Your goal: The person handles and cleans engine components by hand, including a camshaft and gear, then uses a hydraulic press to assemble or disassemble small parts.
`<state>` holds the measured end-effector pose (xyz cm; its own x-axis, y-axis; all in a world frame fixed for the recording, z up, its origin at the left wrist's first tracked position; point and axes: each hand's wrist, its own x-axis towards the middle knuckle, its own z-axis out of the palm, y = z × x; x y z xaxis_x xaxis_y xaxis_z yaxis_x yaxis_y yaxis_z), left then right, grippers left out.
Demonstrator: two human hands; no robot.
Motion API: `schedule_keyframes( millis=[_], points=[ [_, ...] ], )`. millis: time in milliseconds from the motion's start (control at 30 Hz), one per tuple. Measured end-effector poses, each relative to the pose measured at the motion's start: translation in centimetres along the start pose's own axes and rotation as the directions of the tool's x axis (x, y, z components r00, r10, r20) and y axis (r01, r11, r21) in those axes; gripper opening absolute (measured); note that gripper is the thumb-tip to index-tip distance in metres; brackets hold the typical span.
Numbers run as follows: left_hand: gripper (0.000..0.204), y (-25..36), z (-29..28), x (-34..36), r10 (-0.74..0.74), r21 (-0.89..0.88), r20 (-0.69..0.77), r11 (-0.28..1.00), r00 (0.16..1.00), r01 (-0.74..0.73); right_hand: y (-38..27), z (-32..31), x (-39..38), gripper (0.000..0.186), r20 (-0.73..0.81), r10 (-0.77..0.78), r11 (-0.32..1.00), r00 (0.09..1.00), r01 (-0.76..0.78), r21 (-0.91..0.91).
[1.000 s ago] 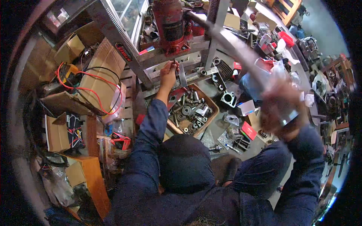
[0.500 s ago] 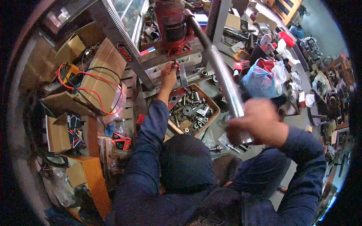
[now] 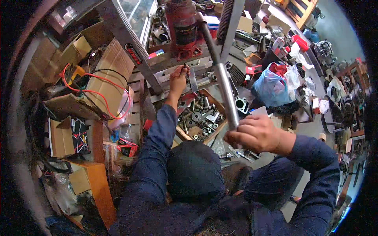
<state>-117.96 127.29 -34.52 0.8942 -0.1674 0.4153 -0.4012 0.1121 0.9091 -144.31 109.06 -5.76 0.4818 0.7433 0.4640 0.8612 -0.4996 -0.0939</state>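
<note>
Press frame (image 3: 151,78), grey. Red jack (image 3: 185,31), standing within it. Steel lever (image 3: 226,88), sloping from the jack's side into our right hand (image 3: 256,134), wrapped round its end. Small dark piece (image 3: 185,65), pinched in our left hand (image 3: 178,80) near the jack's foot.

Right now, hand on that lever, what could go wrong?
Left hand is close to the base of the red jack: it could get pinched if something shifts. Right hand might slip off the smooth metal lever. If dropped, that could hit the nearby tray of loose parts.
</note>
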Motion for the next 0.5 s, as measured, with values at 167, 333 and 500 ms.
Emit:
schedule_keyframes(
  millis=[167,333,500],
  points=[
    [0.014,-0.5,0.1,-0.1,-0.034,0.099,-0.004,0.995,0.999,0.034,0.7,-3.0,-3.1,0.035,-0.285,0.735,0.666,0.615,-0.576,0.474],
    [0.019,-0.6,0.1,0.3,0.053,-0.005,0.008,0.999,0.999,-0.053,-0.5,-2.9,-2.0,0.027,-0.135,0.450,0.862,0.883,-0.468,-0.195],
    [0.020,-0.2,0.1,0.0,-0.034,0.011,-0.004,0.999,0.999,0.034,-0.1,-0.4,0.4,0.031,0.040,-0.060,0.997,0.997,0.058,0.040]
  ],
)
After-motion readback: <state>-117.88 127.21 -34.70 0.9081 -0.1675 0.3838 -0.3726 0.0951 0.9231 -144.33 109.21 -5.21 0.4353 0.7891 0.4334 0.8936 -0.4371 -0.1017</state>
